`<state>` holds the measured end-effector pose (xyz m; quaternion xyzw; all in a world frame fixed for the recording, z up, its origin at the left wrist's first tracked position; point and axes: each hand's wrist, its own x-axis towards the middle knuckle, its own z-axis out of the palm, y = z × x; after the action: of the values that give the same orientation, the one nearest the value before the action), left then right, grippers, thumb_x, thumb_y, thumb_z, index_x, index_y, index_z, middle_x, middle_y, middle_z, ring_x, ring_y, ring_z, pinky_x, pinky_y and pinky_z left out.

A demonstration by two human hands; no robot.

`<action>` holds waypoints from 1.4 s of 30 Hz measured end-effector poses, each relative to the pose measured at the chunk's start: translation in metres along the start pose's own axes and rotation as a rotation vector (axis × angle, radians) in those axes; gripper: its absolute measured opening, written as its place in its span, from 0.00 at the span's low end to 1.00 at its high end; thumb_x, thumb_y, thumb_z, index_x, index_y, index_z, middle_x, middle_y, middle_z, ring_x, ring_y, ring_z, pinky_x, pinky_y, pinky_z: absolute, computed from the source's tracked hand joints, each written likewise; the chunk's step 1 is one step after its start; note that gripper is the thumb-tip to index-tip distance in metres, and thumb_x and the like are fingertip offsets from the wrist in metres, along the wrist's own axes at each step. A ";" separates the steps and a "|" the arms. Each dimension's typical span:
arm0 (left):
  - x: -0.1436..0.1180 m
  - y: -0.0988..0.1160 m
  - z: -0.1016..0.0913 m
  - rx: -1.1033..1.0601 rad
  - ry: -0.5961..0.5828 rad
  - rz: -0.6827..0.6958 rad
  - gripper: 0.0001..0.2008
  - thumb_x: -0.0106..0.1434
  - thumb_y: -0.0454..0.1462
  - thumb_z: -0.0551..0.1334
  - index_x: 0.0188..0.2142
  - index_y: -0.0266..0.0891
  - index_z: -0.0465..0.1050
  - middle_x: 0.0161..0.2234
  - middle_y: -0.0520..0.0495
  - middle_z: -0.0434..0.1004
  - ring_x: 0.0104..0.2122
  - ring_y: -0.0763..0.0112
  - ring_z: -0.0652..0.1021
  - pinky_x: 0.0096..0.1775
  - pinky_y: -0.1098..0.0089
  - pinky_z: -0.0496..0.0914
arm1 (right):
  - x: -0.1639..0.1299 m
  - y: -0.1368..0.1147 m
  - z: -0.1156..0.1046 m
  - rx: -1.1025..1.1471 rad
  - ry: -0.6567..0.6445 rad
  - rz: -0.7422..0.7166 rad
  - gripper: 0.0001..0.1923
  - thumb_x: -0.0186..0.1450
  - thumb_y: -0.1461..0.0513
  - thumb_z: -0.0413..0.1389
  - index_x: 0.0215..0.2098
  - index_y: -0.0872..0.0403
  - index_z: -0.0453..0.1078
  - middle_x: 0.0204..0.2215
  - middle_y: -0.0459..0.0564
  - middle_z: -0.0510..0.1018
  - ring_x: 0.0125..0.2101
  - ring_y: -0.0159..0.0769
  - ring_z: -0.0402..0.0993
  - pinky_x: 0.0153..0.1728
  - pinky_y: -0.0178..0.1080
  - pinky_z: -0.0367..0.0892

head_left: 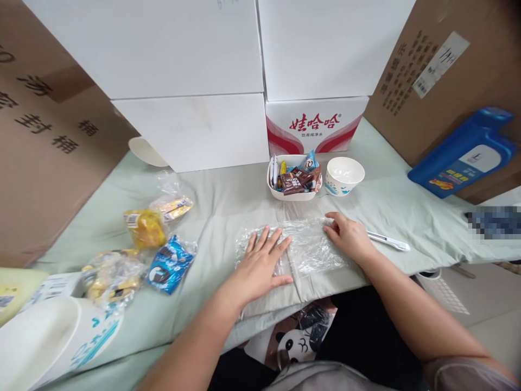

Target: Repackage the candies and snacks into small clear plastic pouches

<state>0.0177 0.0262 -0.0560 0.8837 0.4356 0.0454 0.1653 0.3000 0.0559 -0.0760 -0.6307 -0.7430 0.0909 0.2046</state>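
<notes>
A sheet of clear plastic wrap (307, 244) lies flat on the pale green cloth (220, 206) near the table's front edge. My left hand (260, 266) rests palm down on its left part, fingers spread. My right hand (348, 236) presses on its right edge with curled fingers. Just behind the wrap stands a white rectangular dish (293, 194) filled with several wrapped snacks, and beside it a white paper bowl (344, 175). A white utility knife (388, 240) lies to the right of my right hand.
Snack bags lie at the left: a yellow one (146, 227), a blue one (169, 264), a clear bag of yellow packs (109, 277). Paper bowls (49, 342) sit at the lower left. White and brown cartons (187, 81) wall the back. A blue bottle (464, 155) leans at the right.
</notes>
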 end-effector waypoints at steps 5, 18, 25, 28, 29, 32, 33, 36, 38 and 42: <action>-0.001 -0.002 0.004 0.038 -0.119 -0.082 0.43 0.59 0.56 0.61 0.68 0.46 0.48 0.70 0.42 0.39 0.68 0.45 0.39 0.65 0.43 0.40 | 0.000 0.006 -0.015 -0.097 0.226 0.042 0.16 0.67 0.57 0.51 0.49 0.55 0.70 0.37 0.57 0.79 0.40 0.49 0.74 0.41 0.49 0.69; -0.007 -0.020 -0.020 0.054 -0.056 -0.312 0.44 0.55 0.56 0.65 0.66 0.44 0.54 0.70 0.38 0.40 0.67 0.38 0.40 0.62 0.38 0.40 | -0.011 -0.017 -0.007 -0.029 -0.277 -0.489 0.49 0.58 0.35 0.52 0.67 0.57 0.53 0.68 0.63 0.51 0.68 0.59 0.37 0.64 0.61 0.41; -0.025 0.003 -0.046 -0.065 -0.162 -0.158 0.17 0.49 0.43 0.72 0.35 0.40 0.70 0.43 0.45 0.70 0.47 0.57 0.69 0.46 0.62 0.67 | -0.012 -0.024 -0.038 0.143 -0.459 -0.562 0.29 0.54 0.43 0.64 0.44 0.53 0.72 0.42 0.55 0.73 0.45 0.47 0.66 0.47 0.48 0.64; -0.026 0.005 -0.045 -0.045 -0.234 -0.179 0.11 0.50 0.36 0.70 0.28 0.39 0.68 0.37 0.47 0.70 0.44 0.59 0.69 0.41 0.64 0.66 | -0.012 -0.024 -0.036 0.139 -0.498 -0.542 0.19 0.57 0.48 0.64 0.36 0.53 0.71 0.34 0.51 0.72 0.39 0.43 0.66 0.43 0.44 0.63; -0.026 0.004 -0.045 -0.051 -0.250 -0.175 0.08 0.52 0.33 0.68 0.27 0.39 0.68 0.35 0.47 0.70 0.43 0.60 0.69 0.41 0.65 0.65 | -0.012 -0.023 -0.035 0.147 -0.508 -0.549 0.15 0.59 0.51 0.63 0.35 0.53 0.71 0.33 0.50 0.72 0.39 0.41 0.66 0.42 0.43 0.63; -0.026 -0.004 -0.049 -0.099 -0.269 -0.133 0.07 0.53 0.27 0.59 0.24 0.39 0.67 0.34 0.48 0.70 0.41 0.63 0.70 0.41 0.66 0.64 | -0.012 -0.020 -0.039 0.165 -0.529 -0.563 0.07 0.61 0.58 0.61 0.34 0.52 0.71 0.32 0.49 0.73 0.38 0.40 0.66 0.41 0.41 0.62; -0.027 -0.006 -0.051 -0.120 -0.259 -0.118 0.07 0.53 0.27 0.57 0.24 0.39 0.67 0.33 0.49 0.70 0.40 0.64 0.70 0.41 0.66 0.64 | -0.012 -0.020 -0.041 0.160 -0.527 -0.553 0.06 0.60 0.60 0.61 0.34 0.52 0.71 0.33 0.49 0.73 0.39 0.40 0.66 0.41 0.41 0.62; -0.030 -0.015 -0.059 -0.200 -0.205 -0.106 0.06 0.55 0.28 0.54 0.27 0.40 0.65 0.32 0.50 0.70 0.37 0.67 0.70 0.39 0.67 0.64 | -0.013 -0.019 -0.047 0.118 -0.486 -0.499 0.11 0.55 0.62 0.63 0.35 0.53 0.70 0.36 0.50 0.73 0.40 0.41 0.66 0.43 0.43 0.63; -0.031 -0.020 -0.063 -0.253 -0.180 -0.158 0.05 0.57 0.30 0.52 0.29 0.40 0.64 0.32 0.52 0.71 0.33 0.68 0.71 0.36 0.68 0.63 | -0.013 -0.017 -0.050 0.113 -0.454 -0.482 0.09 0.54 0.64 0.62 0.34 0.53 0.70 0.36 0.51 0.73 0.41 0.42 0.66 0.44 0.44 0.63; -0.032 -0.032 -0.065 -0.306 -0.175 -0.306 0.04 0.62 0.36 0.52 0.32 0.42 0.63 0.27 0.54 0.71 0.28 0.69 0.71 0.31 0.69 0.61 | -0.013 -0.007 -0.052 0.257 -0.446 -0.442 0.05 0.59 0.67 0.54 0.32 0.53 0.69 0.34 0.50 0.74 0.39 0.39 0.69 0.42 0.41 0.65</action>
<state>-0.0406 0.0359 -0.0031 0.7724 0.5367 0.0082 0.3394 0.3172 0.0360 -0.0294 -0.3881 -0.8707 0.2730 0.1297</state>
